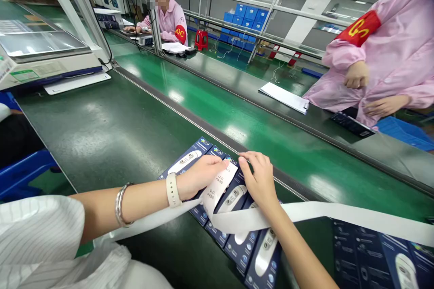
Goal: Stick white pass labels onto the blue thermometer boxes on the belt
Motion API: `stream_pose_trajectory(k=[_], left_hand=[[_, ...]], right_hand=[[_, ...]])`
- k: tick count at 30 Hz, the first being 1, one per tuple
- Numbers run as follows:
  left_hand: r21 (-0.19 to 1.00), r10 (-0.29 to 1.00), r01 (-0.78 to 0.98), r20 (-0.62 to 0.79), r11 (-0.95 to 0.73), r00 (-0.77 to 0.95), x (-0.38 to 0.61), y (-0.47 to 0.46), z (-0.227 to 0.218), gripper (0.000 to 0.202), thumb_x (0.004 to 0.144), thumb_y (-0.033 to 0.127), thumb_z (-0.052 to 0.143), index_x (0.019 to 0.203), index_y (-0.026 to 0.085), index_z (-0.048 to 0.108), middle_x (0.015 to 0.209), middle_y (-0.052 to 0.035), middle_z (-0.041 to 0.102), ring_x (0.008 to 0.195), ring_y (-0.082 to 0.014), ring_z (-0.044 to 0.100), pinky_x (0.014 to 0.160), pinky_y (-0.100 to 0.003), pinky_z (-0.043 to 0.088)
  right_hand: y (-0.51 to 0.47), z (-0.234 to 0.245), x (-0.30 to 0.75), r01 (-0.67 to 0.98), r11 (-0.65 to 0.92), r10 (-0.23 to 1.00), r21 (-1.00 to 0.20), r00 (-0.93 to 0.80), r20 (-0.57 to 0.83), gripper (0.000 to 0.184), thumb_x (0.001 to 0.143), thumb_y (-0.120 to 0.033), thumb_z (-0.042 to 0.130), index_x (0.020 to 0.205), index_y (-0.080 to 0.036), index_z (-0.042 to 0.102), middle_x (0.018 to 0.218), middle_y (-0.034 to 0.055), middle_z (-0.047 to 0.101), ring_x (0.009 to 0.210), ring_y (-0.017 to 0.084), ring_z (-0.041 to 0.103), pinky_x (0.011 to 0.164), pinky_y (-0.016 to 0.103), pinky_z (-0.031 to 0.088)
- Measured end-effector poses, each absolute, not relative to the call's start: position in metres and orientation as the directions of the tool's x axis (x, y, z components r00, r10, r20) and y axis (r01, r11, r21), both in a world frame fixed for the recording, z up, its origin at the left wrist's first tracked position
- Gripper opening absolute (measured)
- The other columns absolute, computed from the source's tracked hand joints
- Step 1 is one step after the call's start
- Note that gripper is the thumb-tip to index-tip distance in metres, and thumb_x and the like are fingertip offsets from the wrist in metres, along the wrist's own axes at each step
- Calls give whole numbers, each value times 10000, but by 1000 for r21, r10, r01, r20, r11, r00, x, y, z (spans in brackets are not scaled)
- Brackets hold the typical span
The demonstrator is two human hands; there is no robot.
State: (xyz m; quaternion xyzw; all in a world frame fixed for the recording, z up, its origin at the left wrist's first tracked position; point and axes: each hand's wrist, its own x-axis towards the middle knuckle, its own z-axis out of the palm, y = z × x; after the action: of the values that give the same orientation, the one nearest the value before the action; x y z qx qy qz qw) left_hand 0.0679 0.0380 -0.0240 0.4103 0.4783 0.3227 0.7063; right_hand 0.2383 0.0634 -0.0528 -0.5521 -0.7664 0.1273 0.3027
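My left hand (pixel 203 172) pinches the end of a white sticker strip (pixel 217 187) printed "Q.C. PASS". The strip curls down over a row of dark blue thermometer boxes (pixel 233 196) lying face up on the table. One white length runs right past my right wrist to the frame edge; another trails left below my left forearm. My right hand (pixel 259 176) is at the upper end of the row, its fingers bent and the thumb apart from them. Nothing shows in its grasp, and whether its fingertips touch a box is unclear.
More blue boxes (pixel 369 253) lie at lower right. Beyond my table edge runs a green conveyor belt (pixel 196 104). Two people in pink coats are across it, near a clipboard (pixel 285 97). A metal post (pixel 79 13) and a flat machine (pixel 44 54) stand at left.
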Motion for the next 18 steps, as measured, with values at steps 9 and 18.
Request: stream_pose_trajectory(k=[9, 18], left_hand=[[999, 926, 11, -49, 48, 374, 79, 28, -23, 197, 819, 355, 479, 856, 172, 540, 763, 5, 558, 640, -93, 487, 577, -201, 373], [983, 945, 157, 43, -98, 323, 86, 36, -22, 284, 819, 379, 470, 632, 170, 421, 567, 50, 356, 537, -79, 330, 489, -202, 262]], right_hand=[[9, -36, 228, 118, 85, 995, -989, -68, 77, 249, 815, -355, 534, 1009, -204, 499, 947, 51, 587, 871, 163, 549, 758, 300, 450], [4, -32, 240, 292, 76, 993, -953, -106, 47, 207, 822, -394, 497, 882, -196, 501, 804, 12, 561, 754, 139, 527, 676, 268, 427]])
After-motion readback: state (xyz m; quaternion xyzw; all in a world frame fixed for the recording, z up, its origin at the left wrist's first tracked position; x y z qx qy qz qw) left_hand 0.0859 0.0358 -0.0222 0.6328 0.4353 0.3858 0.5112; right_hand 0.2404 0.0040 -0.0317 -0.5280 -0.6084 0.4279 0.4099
